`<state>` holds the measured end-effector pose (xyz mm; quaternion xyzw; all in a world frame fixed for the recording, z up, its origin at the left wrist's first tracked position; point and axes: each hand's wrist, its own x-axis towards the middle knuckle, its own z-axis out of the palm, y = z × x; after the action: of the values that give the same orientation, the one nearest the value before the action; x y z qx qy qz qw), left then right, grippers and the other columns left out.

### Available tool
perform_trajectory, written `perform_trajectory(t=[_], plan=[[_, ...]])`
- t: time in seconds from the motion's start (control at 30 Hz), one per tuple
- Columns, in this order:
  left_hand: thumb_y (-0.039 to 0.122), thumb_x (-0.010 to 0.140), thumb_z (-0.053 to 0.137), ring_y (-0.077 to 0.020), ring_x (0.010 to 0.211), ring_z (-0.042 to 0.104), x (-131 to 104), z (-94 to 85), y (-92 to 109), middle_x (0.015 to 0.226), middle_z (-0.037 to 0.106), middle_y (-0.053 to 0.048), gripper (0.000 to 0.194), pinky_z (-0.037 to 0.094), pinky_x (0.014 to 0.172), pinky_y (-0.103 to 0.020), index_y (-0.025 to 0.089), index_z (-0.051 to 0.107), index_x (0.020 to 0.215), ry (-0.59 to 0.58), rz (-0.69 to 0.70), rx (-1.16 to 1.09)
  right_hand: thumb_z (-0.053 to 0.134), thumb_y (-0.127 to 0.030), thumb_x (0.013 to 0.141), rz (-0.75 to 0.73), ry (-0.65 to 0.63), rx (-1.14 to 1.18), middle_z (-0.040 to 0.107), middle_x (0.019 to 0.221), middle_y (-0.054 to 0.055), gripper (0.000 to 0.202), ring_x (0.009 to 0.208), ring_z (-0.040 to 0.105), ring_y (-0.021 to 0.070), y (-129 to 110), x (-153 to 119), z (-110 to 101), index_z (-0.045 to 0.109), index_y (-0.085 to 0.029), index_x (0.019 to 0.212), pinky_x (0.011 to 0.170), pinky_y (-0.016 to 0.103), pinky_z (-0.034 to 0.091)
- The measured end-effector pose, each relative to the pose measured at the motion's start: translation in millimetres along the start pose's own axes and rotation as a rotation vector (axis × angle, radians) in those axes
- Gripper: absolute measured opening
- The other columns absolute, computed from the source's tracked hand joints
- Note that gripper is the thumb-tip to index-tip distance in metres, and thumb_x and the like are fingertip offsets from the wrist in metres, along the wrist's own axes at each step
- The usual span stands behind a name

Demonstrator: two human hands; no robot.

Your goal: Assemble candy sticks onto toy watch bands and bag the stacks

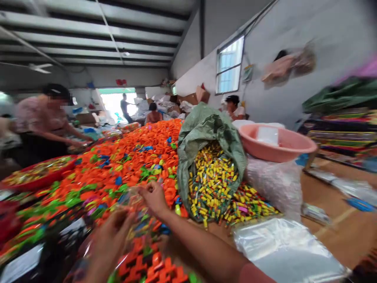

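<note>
A clear plastic bag [138,227] with colourful pieces showing through it hangs between my two hands. My right hand [154,199] has its thumb and fingers pinched together on the bag's upper edge. Lower and closer to me, my left hand [110,236] is curled at the bag's near side, somewhat blurred. Just beyond both hands rises a big heap of orange plastic pieces [132,147] mixed with green, blue and yellow ones. More orange pieces [156,267] lie below the bag.
Right of the heap, a green woven sack [188,153] lies open, spilling small yellow pieces [213,177]. A stack of clear bags [282,243] lies at front right. Behind it, a pink basin [288,147] tops a bulging translucent bag [273,184]. A co-worker [44,118] works at left near a red basin [41,179].
</note>
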<state>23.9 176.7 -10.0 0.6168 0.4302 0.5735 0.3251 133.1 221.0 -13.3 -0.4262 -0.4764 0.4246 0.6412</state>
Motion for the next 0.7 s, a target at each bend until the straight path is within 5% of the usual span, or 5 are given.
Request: perform_trajectory(t=[0.13, 0.4, 0.53, 0.63, 0.7], plan=[[0.054, 0.074, 0.08, -0.0177, 0.073, 0.062, -23, -28.5, 0, 0.076, 0.068, -0.001, 0.04, 0.05, 0.069, -0.028, 0.017, 0.068, 0.082, -0.003, -0.116, -0.013, 0.062, -0.069, 0.082, -0.041, -0.226, 0.039, 0.047, 0.061, -0.006, 0.051, 0.06, 0.043, 0.0117, -12, -23, 28, 0.05, -0.022, 0.068, 0.058, 0.025, 0.037], [0.05, 0.084, 0.066, -0.0132, 0.062, 0.047, -47, -84.8, 10, 0.065, 0.051, 0.002, 0.035, 0.039, 0.06, -0.024, 0.019, 0.057, 0.07, 0.188, -0.168, 0.21, 0.069, -0.054, 0.08, -0.132, -0.155, 0.023, 0.044, 0.062, -0.007, 0.037, 0.06, 0.037, 0.0111, -16, -5, 7, 0.055, -0.021, 0.07, 0.058, 0.025, 0.029], [0.036, 0.08, 0.072, -0.024, 0.104, 0.062, -55, -95.1, 25, 0.115, 0.065, -0.01, 0.043, 0.051, 0.088, -0.034, 0.019, 0.063, 0.119, 0.369, 0.081, 0.467, 0.066, -0.044, 0.091, -0.396, -0.235, -0.305, 0.051, 0.062, -0.005, 0.03, 0.059, 0.043, 0.0113, -25, -8, 4, 0.061, -0.019, 0.075, 0.06, 0.026, 0.03], [0.025, 0.082, 0.07, -0.0309, 0.139, 0.045, -45, -85.3, 46, 0.15, 0.05, -0.014, 0.074, 0.034, 0.116, -0.049, 0.025, 0.043, 0.151, 0.242, 0.377, 0.759, 0.056, -0.04, 0.101, -0.682, -0.427, -0.596, 0.063, 0.074, 0.001, 0.029, 0.068, 0.053, 0.013, -38, -23, 17, 0.065, -0.018, 0.083, 0.064, 0.026, 0.032], [0.016, 0.084, 0.063, -0.0321, 0.131, 0.051, -30, -83.4, 55, 0.136, 0.061, -0.013, 0.069, 0.03, 0.117, -0.054, 0.025, 0.047, 0.15, 0.165, 0.385, 0.95, 0.051, -0.038, 0.105, -0.819, -0.519, -0.768, 0.067, 0.084, 0.004, 0.029, 0.074, 0.057, 0.0146, -49, -33, 28, 0.068, -0.019, 0.092, 0.064, 0.026, 0.031]])
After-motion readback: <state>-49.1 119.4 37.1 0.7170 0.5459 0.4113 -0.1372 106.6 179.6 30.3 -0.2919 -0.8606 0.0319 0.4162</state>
